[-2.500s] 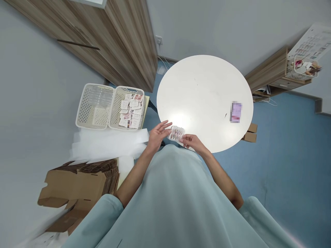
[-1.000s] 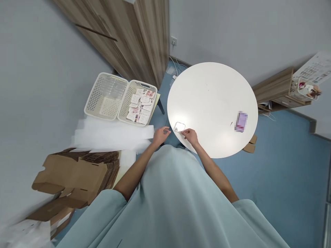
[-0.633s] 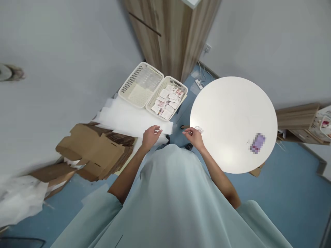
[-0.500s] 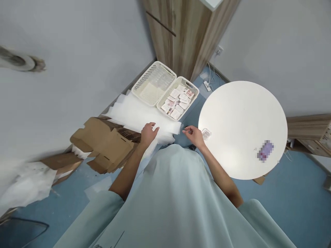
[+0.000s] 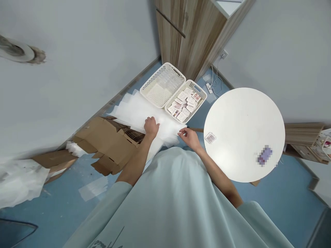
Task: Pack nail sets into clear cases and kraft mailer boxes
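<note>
My left hand (image 5: 151, 127) is over a pile of thin white packing sheets (image 5: 129, 107), its fingers curled downward and their tips hidden. At the right edge of that pile is my right hand (image 5: 190, 138), thumb and fingertips drawn close together in a pinch; whether a sheet edge lies between them I cannot make out. Beyond the hands stands a white basket (image 5: 169, 107) filled with small printed packets (image 5: 185, 100). A second white basket (image 5: 144, 86), touching it on the left, has clear plastic pieces (image 5: 169, 78) at its far end.
To my right is a round white table (image 5: 243, 110) with a small clear packet (image 5: 210, 137) and a blurred purple item (image 5: 265, 155). Flattened cardboard boxes (image 5: 111, 144) lie left. A wooden cabinet (image 5: 191, 34) and a power strip (image 5: 209, 88) are at the corner.
My left hand has moved slightly forward and its spread fingers have curled. My right hand has shifted left, onto the edge of the sheets. The view has turned a little.
</note>
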The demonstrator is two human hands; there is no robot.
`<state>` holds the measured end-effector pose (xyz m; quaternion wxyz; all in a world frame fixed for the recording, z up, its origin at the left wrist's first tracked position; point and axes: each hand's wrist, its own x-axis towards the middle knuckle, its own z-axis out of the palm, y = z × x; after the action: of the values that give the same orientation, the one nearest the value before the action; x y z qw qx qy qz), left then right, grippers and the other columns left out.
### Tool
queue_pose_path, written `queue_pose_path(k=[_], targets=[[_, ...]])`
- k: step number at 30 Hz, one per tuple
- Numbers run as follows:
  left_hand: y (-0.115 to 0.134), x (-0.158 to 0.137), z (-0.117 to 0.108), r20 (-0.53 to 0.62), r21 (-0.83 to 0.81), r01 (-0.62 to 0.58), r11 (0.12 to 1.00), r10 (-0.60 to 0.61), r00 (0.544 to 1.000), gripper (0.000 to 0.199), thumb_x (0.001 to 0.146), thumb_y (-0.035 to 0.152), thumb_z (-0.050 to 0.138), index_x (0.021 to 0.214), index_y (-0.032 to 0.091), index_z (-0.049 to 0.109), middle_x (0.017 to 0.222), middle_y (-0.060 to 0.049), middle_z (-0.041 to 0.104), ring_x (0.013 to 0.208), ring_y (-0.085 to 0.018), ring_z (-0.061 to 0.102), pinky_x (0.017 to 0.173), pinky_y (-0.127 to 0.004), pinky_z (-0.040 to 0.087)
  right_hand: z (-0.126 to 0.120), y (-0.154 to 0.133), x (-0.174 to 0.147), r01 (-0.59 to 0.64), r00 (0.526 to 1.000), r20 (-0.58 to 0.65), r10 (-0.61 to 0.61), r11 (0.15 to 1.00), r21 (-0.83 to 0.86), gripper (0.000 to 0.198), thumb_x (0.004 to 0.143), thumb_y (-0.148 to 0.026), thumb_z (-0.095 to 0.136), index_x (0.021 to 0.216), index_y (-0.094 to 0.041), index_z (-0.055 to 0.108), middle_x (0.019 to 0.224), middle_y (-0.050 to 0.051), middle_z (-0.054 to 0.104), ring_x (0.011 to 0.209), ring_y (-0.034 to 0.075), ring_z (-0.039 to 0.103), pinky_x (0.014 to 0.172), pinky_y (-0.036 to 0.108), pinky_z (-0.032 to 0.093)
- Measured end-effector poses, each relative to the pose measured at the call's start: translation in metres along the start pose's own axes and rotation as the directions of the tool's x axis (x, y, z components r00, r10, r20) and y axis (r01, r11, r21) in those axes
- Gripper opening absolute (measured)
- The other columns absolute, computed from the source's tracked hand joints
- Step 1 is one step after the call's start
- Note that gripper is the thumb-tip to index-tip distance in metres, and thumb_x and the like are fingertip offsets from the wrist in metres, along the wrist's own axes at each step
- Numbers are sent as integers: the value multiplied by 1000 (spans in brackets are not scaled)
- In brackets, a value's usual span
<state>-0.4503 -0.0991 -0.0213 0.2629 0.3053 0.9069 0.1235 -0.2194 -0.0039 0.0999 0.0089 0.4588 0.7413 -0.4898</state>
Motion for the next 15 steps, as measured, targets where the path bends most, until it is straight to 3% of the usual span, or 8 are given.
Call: queue_pose_path(k=[5, 10, 15], targets=[[-2, -6, -2, 14, -3, -36, 999, 36, 999, 28, 97, 27, 59, 121, 17, 70, 123, -21, 67, 117, -39, 59, 97, -48, 48, -2, -3, 2, -13, 1000, 9, 13, 1000, -26, 13, 92, -38, 68, 96, -26, 73, 90, 4, 77, 79, 22, 66, 74, 34, 47], [0, -22, -16, -19, -98, -54, 994, 52, 998, 28, 102, 26, 51, 116, 20, 75, 118, -17, 68, 113, -37, 60, 94, -46, 46, -3, -14, 10, 18, 999, 48, -16, 998, -53, 11, 94, -34, 69, 98, -25, 73, 92, 4, 77, 80, 22, 67, 76, 34, 49], [7, -59, -38, -127, -206, -163, 965, 139, 982, 33, 106, 31, 47, 118, 22, 76, 121, -14, 70, 114, -35, 61, 100, -46, 46, -2, -29, 32, 199, 980, 39, -196, 976, -84, 22, 96, -38, 70, 112, -24, 74, 117, 8, 75, 104, 25, 70, 92, 38, 53]])
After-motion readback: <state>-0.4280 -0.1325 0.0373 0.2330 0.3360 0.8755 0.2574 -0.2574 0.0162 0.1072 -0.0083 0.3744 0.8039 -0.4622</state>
